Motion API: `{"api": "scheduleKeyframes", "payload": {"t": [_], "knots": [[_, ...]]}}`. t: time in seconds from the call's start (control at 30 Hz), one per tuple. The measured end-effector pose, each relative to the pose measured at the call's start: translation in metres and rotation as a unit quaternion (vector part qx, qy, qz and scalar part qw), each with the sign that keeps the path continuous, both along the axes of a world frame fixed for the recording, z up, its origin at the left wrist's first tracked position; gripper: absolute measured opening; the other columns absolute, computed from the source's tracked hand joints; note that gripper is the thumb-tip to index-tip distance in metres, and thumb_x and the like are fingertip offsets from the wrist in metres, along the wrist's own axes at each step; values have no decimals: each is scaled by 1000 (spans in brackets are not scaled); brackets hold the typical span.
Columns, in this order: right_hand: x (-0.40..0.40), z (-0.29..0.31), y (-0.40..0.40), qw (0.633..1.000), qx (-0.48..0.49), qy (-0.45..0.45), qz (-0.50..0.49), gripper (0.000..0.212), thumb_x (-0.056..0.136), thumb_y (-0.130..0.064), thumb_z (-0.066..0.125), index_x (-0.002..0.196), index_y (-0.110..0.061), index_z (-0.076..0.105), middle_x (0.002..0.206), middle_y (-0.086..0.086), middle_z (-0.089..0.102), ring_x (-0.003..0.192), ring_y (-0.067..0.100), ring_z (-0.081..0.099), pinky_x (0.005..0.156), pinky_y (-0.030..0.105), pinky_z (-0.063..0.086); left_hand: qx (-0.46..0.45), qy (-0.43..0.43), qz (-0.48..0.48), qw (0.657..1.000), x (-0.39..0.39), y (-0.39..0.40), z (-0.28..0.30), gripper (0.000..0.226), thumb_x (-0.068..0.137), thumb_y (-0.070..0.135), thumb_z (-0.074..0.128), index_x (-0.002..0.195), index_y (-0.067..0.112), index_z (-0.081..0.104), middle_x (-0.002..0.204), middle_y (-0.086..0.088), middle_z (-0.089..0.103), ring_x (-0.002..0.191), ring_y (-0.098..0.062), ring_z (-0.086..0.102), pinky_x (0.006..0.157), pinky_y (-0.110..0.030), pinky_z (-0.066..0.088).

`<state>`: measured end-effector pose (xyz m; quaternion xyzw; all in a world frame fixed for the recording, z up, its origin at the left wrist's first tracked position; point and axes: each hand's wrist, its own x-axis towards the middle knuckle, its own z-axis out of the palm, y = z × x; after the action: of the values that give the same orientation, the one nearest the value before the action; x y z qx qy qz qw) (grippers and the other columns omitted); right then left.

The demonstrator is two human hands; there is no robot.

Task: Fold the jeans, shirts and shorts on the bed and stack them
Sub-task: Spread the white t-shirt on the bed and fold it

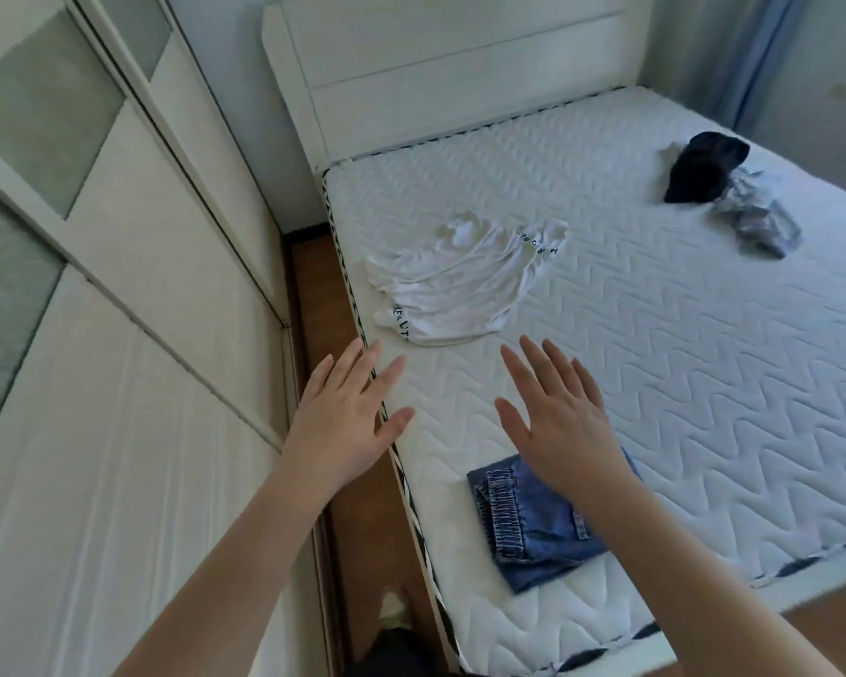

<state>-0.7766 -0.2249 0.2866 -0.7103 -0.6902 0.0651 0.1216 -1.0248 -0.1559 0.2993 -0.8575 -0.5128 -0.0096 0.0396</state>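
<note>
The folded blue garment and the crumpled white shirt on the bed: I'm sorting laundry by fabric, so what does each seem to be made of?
The folded blue garment looks like denim: mottled, faded indigo with a gathered, stitched waistband. The crumpled white shirt looks like thin, soft knit, probably cotton jersey, since it lies in fine, limp wrinkles and carries black printed lettering; the exact fibre can't be told.

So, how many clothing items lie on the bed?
4: folded jeans near the front edge, white shirt by the left edge, dark garment and grey garment touching far right. More may be hidden.

Folded jeans (538, 525) near rumpled white shirt (460, 280).
</note>
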Motion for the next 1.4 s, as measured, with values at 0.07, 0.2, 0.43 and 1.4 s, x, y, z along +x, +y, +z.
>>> {"api": "scheduleKeyframes", "payload": {"t": [0.07, 0.2, 0.43, 1.4], "knots": [[0, -3, 19, 1000, -2, -10, 2, 63, 99, -53, 17, 157, -30, 9, 165, -3, 5, 151, 18, -1, 121, 37, -6, -3, -1, -14, 1000, 2, 25, -5, 74, 90, 70, 4, 154, 36, 18, 164, 3, 13, 151, -16, 3, 121, -39, 1], [-6, -8, 83, 999, -6, -31, 7, 63, 98, -53, 15, 157, -30, 8, 165, -3, 5, 152, 18, 0, 121, 38, -5, 3, -6, -45, 999, -5, 94, -12, 72, 92, 68, 12, 152, 32, 28, 162, 1, 21, 150, -19, 11, 120, -42, 9], [-28, -47, 230, 999, -32, -31, -8, 63, 99, -52, 16, 157, -30, 3, 165, -3, -1, 151, 17, -4, 121, 36, -7, 15, -61, -53, 997, -9, 238, -63, 63, 97, 57, 26, 153, 29, 26, 162, -3, 20, 150, -19, 12, 121, -41, 10], [14, -519, 521, 970, -221, -27, -99, 96, 80, -84, 20, 153, -33, -16, 163, -5, -15, 149, 14, -16, 118, 37, -15, -134, -63, -81, 986, 46, 525, -553, 93, 80, 86, 16, 156, 35, 0, 164, -1, -10, 151, -28, 4, 119, -53, 6]]}}
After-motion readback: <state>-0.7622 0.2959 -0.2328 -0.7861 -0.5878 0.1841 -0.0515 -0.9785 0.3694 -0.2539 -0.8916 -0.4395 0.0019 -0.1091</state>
